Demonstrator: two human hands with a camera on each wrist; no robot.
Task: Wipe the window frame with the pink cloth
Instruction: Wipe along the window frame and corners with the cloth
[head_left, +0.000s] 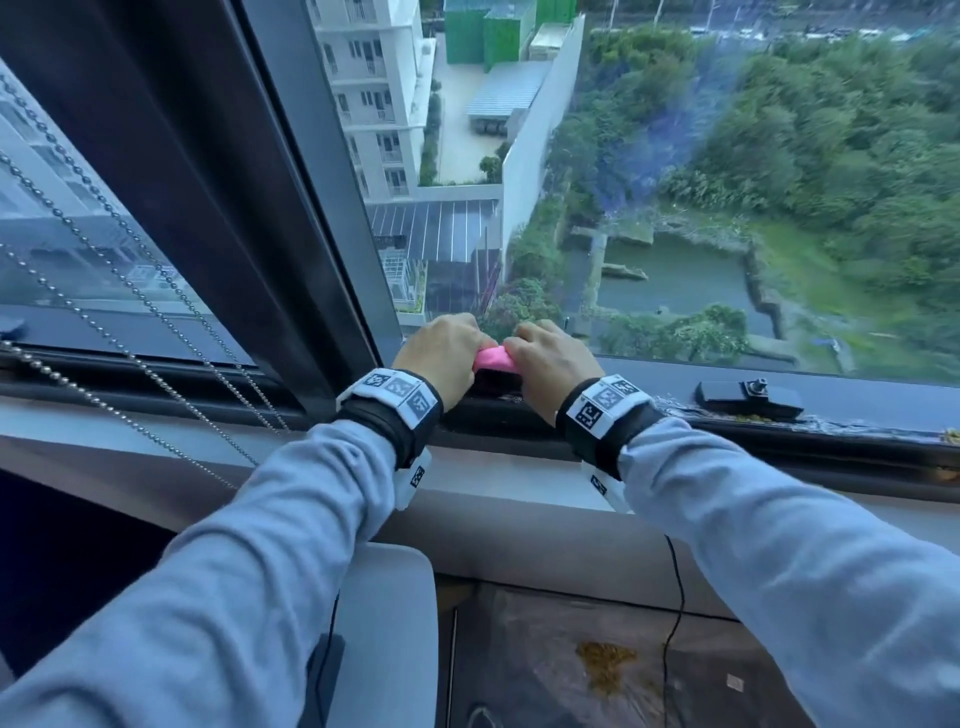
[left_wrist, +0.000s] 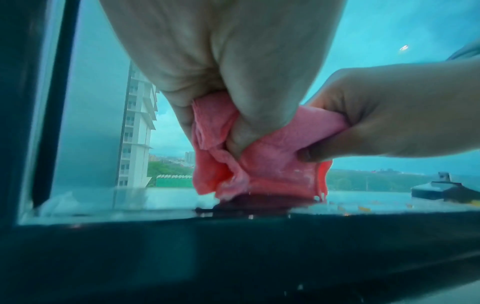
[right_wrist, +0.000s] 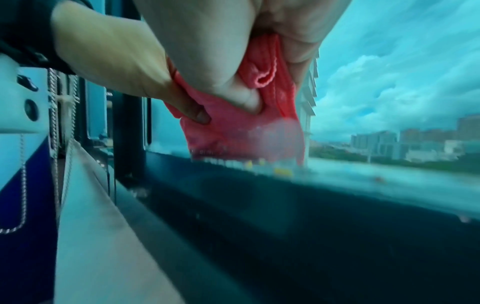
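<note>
A high window looks down on a white apartment tower, treetops and a green pond, and along its foot runs the dark window frame (head_left: 649, 410), the bottom rail wet and flecked with small yellow bits. On that rail, just right of the frame's dark upright post (head_left: 311, 208), both hands meet over the pink cloth (head_left: 496, 359). The left hand (head_left: 439, 358) has its fingers curled tight round the bunched cloth, thumb pressed into the folds. The right hand (head_left: 550, 366) pinches the cloth's other side between thumb and curled fingers. From the left wrist view the cloth (left_wrist: 259, 164) hangs down from both grips and its lower edge touches the wet rail. Farther right along the rail sits a black window latch (head_left: 748, 397), well apart from the hands. Left of the post, beaded blind chains (head_left: 119, 291) slant across the neighbouring pane. Both forearms wear grey sleeves (head_left: 291, 525) and marker-tagged wristbands (head_left: 395, 395).
</note>
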